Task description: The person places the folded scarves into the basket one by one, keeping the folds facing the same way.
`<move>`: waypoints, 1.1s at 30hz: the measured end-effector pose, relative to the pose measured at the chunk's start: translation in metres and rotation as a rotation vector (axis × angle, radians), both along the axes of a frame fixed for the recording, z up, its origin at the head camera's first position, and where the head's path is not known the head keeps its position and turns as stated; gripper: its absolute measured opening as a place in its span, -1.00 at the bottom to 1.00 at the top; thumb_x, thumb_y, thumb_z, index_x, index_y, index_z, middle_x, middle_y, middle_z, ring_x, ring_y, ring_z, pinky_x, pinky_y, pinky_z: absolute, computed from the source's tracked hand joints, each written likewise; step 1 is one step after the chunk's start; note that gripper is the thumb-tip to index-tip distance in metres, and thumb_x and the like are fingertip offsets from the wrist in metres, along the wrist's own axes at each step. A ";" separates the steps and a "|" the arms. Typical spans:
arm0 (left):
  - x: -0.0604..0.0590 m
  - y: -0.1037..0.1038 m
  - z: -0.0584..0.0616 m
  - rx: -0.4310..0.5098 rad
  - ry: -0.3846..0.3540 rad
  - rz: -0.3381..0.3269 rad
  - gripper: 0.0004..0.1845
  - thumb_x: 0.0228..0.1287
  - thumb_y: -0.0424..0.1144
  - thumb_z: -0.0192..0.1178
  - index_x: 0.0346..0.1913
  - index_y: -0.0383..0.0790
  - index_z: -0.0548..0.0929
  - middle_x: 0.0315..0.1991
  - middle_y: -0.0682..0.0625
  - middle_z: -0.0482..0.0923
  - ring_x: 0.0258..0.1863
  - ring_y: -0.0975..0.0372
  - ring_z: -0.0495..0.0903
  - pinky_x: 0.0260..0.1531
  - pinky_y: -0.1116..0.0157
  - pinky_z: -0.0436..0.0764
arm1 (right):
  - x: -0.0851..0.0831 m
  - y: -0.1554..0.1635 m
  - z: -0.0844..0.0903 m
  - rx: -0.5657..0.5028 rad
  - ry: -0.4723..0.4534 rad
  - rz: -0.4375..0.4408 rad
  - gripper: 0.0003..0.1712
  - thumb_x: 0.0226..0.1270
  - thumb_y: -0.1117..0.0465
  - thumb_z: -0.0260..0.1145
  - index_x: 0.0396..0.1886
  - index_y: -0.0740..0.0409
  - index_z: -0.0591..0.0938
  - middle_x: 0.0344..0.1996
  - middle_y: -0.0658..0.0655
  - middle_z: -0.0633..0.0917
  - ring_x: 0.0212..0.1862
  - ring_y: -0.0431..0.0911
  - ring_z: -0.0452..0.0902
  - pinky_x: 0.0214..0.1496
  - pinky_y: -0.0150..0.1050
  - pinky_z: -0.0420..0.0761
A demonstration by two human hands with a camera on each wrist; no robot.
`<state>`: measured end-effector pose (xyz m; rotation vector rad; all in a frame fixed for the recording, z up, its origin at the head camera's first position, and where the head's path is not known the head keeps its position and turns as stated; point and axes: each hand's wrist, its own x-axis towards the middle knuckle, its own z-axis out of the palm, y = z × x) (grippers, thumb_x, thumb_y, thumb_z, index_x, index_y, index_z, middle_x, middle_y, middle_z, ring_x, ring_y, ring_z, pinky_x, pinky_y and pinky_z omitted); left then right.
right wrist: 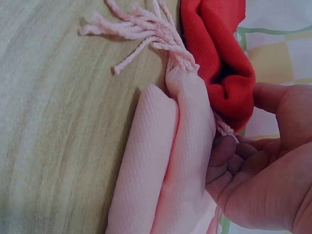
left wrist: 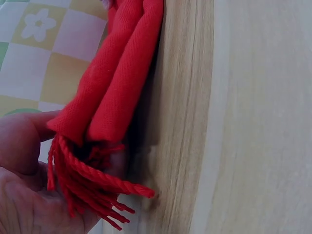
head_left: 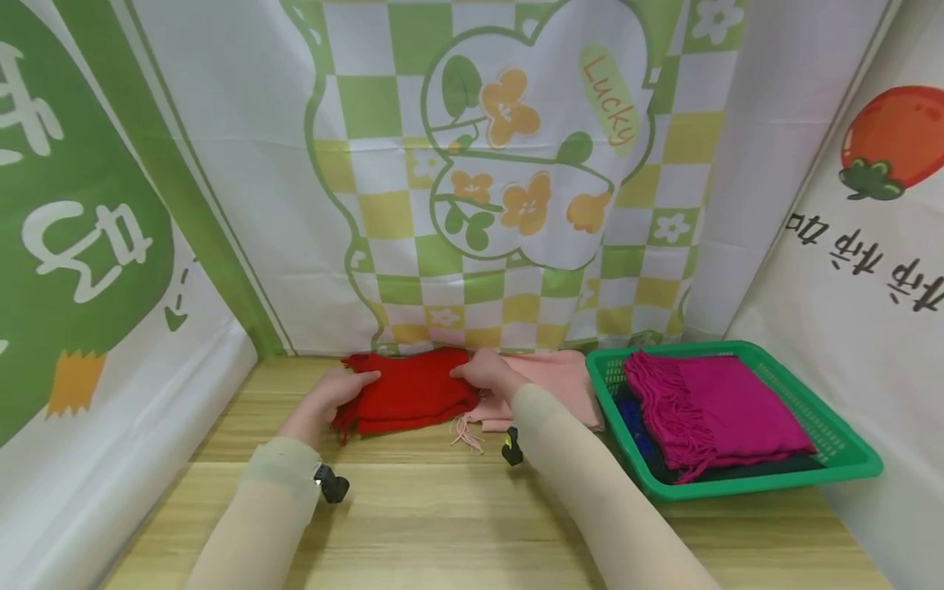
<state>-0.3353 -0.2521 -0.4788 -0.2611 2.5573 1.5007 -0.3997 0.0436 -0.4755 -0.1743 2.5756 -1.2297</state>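
— Head view first: my left hand (head_left: 329, 401) and right hand (head_left: 487, 373) each grip an end of the folded red scarf (head_left: 409, 393), which lies on the desk (head_left: 442, 508) partly over a pink scarf (head_left: 560, 381). A green basket (head_left: 848, 447) sits past my right fingers.

— How will it handle?

— Soft, light, floppy, I judge; best taken by the folded edges. Left wrist view shows red fringe (left wrist: 92, 187) across my palm; right wrist view shows fingers (right wrist: 222, 151) curled between both scarves.

The red scarf (head_left: 409, 393) is matt woven cloth with twisted fringe; the bench (head_left: 457, 524) is smooth pale wood; the basket (head_left: 841, 459) is glossy plastic.
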 end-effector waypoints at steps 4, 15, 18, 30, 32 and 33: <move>-0.001 0.000 0.001 0.013 -0.019 0.000 -0.16 0.66 0.03 0.21 0.57 -0.67 0.30 0.50 -0.44 0.35 0.33 -0.10 0.43 0.40 0.02 0.46 | -0.001 0.001 0.000 0.023 0.013 0.023 -0.46 0.51 0.09 0.54 0.29 0.36 0.68 -0.51 0.05 0.55 -0.60 -0.15 0.42 -0.53 -0.29 0.47; -0.001 -0.001 -0.001 0.076 -0.023 0.018 -0.19 0.64 0.01 0.26 0.53 -0.64 0.30 0.20 -0.24 0.42 0.11 0.01 0.47 0.09 0.22 0.53 | 0.001 0.000 -0.003 0.066 0.066 0.056 -0.60 0.50 0.02 0.55 -0.06 0.32 0.74 -0.53 0.06 0.56 -0.58 -0.14 0.44 -0.47 -0.30 0.49; -0.001 -0.002 -0.001 0.083 -0.017 0.018 -0.26 0.64 0.00 0.27 0.46 -0.60 0.37 0.11 -0.19 0.44 0.05 0.04 0.48 0.00 0.27 0.52 | 0.002 0.000 -0.002 0.035 0.010 0.059 -0.67 0.54 0.04 0.53 -0.31 0.23 0.75 -0.69 -0.04 0.43 -0.63 -0.17 0.36 -0.50 -0.31 0.43; -0.004 -0.001 -0.006 0.068 -0.018 0.007 -0.17 0.67 0.00 0.21 0.61 -0.63 0.26 0.44 -0.39 0.36 0.32 -0.08 0.42 0.37 0.07 0.47 | 0.004 -0.002 -0.006 0.091 0.006 0.097 -0.43 0.61 -0.01 0.47 -0.66 -0.05 0.52 -0.73 -0.08 0.32 -0.59 -0.15 0.31 -0.27 -0.27 0.49; -0.004 -0.001 -0.007 0.058 -0.016 -0.002 -0.13 0.68 -0.01 0.19 0.65 -0.66 0.17 0.57 -0.47 0.25 0.45 -0.17 0.35 0.51 -0.03 0.38 | 0.006 -0.002 -0.007 0.095 0.014 0.097 -0.41 0.61 -0.01 0.47 -0.69 -0.07 0.50 -0.75 -0.09 0.31 -0.59 -0.15 0.30 -0.22 -0.26 0.51; -0.004 -0.001 -0.008 0.053 -0.013 -0.004 -0.11 0.68 -0.01 0.18 0.66 -0.68 0.14 0.62 -0.49 0.19 0.51 -0.19 0.31 0.57 -0.06 0.33 | 0.006 -0.003 -0.007 0.097 0.015 0.099 -0.40 0.61 -0.02 0.47 -0.69 -0.08 0.49 -0.74 -0.09 0.30 -0.58 -0.15 0.30 -0.20 -0.25 0.51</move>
